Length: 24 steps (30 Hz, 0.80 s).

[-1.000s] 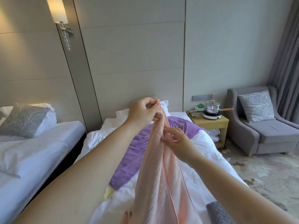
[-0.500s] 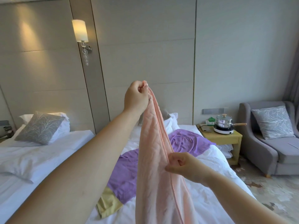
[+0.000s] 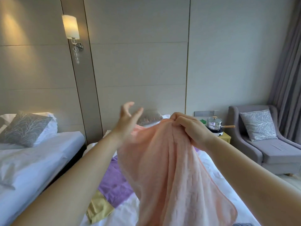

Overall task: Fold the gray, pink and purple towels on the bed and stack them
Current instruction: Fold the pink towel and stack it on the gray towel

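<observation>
The pink towel point(image 3: 172, 167) hangs in the air over the bed point(image 3: 211, 175), draped downward in loose folds. My right hand point(image 3: 189, 128) pinches its top edge with curled fingers. To the left of that edge, my left hand point(image 3: 128, 118) is blurred, its fingers spread and holding nothing. The purple towel point(image 3: 115, 183) lies spread on the white sheet behind the pink one, with a yellow cloth point(image 3: 99, 209) at its near corner. A sliver of the gray towel point(image 3: 241, 224) shows at the bottom edge.
A second bed point(image 3: 32, 160) with a grey patterned pillow point(image 3: 24, 128) stands on the left. A yellow nightstand point(image 3: 225, 137) holds a steel pot point(image 3: 214, 123) on a small cooker. A grey armchair point(image 3: 267, 144) and curtain are at right. A wall lamp point(image 3: 70, 26) glows above.
My left hand has let go of the pink towel's top and opened. My right hand has risen from mid-towel and now holds the top edge; the towel hangs lower and wider.
</observation>
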Motion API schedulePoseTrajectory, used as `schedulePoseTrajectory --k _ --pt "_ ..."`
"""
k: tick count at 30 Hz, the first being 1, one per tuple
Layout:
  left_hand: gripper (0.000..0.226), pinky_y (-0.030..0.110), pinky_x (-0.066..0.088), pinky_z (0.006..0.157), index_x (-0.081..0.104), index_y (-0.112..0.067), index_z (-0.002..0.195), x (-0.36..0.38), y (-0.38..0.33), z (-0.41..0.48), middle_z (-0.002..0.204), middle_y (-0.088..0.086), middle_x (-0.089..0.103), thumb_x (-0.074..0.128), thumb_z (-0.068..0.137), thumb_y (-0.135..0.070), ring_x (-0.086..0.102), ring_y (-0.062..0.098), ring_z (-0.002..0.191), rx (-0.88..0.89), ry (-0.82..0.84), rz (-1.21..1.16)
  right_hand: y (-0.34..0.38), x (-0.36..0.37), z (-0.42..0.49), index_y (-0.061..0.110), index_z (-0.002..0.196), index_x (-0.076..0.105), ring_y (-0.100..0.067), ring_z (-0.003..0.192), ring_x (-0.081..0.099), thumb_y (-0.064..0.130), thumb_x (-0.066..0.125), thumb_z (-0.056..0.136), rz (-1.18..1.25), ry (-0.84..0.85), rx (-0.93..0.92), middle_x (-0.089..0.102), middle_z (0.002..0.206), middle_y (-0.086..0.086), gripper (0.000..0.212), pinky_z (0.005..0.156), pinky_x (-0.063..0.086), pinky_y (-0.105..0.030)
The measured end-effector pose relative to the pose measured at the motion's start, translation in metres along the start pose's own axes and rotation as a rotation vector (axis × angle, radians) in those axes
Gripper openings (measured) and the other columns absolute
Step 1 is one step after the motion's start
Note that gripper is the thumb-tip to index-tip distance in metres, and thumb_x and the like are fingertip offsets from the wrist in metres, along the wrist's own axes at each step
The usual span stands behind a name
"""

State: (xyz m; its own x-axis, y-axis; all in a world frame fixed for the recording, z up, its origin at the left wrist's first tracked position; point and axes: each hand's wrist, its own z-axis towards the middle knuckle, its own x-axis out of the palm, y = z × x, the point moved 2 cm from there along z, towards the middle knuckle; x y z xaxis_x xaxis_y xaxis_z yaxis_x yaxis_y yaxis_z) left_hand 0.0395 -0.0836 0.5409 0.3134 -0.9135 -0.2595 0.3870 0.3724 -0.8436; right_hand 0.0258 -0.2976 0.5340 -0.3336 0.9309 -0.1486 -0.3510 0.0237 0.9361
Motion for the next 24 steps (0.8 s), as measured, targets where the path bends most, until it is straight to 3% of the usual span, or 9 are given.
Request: schedulePoseTrajectory --k 3,5,9,12,14,16,18,21,24 --pt "0.057 0.013 0.041 0.085 0.045 -0.018 0.129 0.038 0.011 -0.036 0.114 -0.011 0.053 0.055 0.082 -0.048 0.05 0.003 0.104 0.021 0.54 0.034 -0.002 0.011 -0.002 0.014 0.076 0.058 -0.017 0.074 0.049 0.015 0.05 0.071 0.007 0.102 0.025 0.051 0.079 -0.008 0.01 0.061 0.042 -0.024" --pt "0.036 0.014 0.044 0.081 0.06 -0.011 0.113 0.049 0.021 -0.046 0.1 -0.011 0.059 0.058 0.09 -0.039 0.055 0.007 0.096 0.065 0.617 0.173 -0.007 0.005 -0.007 0.014 0.078 0.059 -0.011 0.068 0.05 0.018 0.051 0.072 -0.032 0.102 0.026 0.053 0.074 -0.002 0.01 0.055 0.042 -0.016" --pt "0.019 0.015 0.046 0.09 0.07 -0.015 0.109 0.057 0.009 -0.05 0.11 -0.012 0.07 0.058 0.094 -0.016 0.061 0.003 0.11 0.173 0.573 -0.038 -0.03 -0.014 -0.026 0.025 0.071 0.054 -0.007 0.059 0.041 0.03 0.058 0.087 -0.162 0.124 0.035 0.047 0.064 0.012 0.018 0.053 0.031 -0.021" --pt "0.012 0.016 0.044 0.083 0.069 -0.009 0.099 0.056 -0.006 -0.041 0.096 -0.007 0.07 0.059 0.092 -0.008 0.062 -0.002 0.095 0.228 0.428 -0.082 -0.049 -0.02 -0.044 0.032 0.082 0.062 -0.007 0.077 0.054 0.027 0.07 0.081 -0.254 0.201 0.045 0.058 0.081 0.01 0.01 0.072 0.045 -0.021" --pt "0.014 0.031 0.049 0.089 0.066 -0.001 0.101 0.052 -0.014 -0.03 0.102 0.013 0.069 0.061 0.09 -0.008 0.063 0.013 0.099 0.24 0.286 -0.054 -0.059 -0.021 -0.052 0.033 0.095 0.067 0.007 0.089 0.059 0.024 0.077 0.077 -0.365 0.213 0.062 0.065 0.093 0.027 0.023 0.079 0.046 -0.012" --pt "0.019 0.038 0.046 0.097 0.065 0.002 0.105 0.045 -0.022 -0.019 0.109 0.02 0.067 0.063 0.09 -0.008 0.062 0.027 0.106 0.254 0.167 -0.031 -0.068 -0.023 -0.057 0.029 0.085 0.066 0.013 0.075 0.057 0.02 0.078 0.077 -0.479 0.215 0.073 0.062 0.079 0.035 0.017 0.068 0.04 -0.002" --pt "0.018 0.034 0.048 0.094 0.065 0.0 0.105 0.036 -0.029 -0.011 0.109 0.018 0.068 0.063 0.09 -0.009 0.063 0.027 0.104 0.269 0.087 -0.05 -0.074 -0.022 -0.061 0.033 0.077 0.064 0.014 0.071 0.056 0.02 0.079 0.076 -0.559 0.218 0.1 0.059 0.073 0.038 0.02 0.065 0.038 0.0" --pt "0.012 0.026 0.05 0.082 0.066 -0.011 0.099 0.024 -0.031 -0.003 0.099 0.005 0.069 0.064 0.089 -0.017 0.064 0.014 0.091 0.252 0.032 -0.062 -0.08 -0.017 -0.06 0.037 0.095 0.068 0.027 0.087 0.048 0.028 0.079 0.075 -0.61 0.236 0.07 0.053 0.089 0.05 0.025 0.073 0.033 0.006" --pt "0.008 0.017 0.048 0.077 0.066 -0.019 0.095 0.018 -0.028 0.0 0.093 -0.006 0.068 0.064 0.088 -0.018 0.063 0.006 0.087 0.259 -0.019 -0.031 -0.086 -0.008 -0.051 0.017 0.092 0.07 0.003 0.089 0.057 0.032 0.078 0.075 -0.647 0.245 0.084 0.063 0.099 0.015 0.023 0.08 0.044 -0.01"
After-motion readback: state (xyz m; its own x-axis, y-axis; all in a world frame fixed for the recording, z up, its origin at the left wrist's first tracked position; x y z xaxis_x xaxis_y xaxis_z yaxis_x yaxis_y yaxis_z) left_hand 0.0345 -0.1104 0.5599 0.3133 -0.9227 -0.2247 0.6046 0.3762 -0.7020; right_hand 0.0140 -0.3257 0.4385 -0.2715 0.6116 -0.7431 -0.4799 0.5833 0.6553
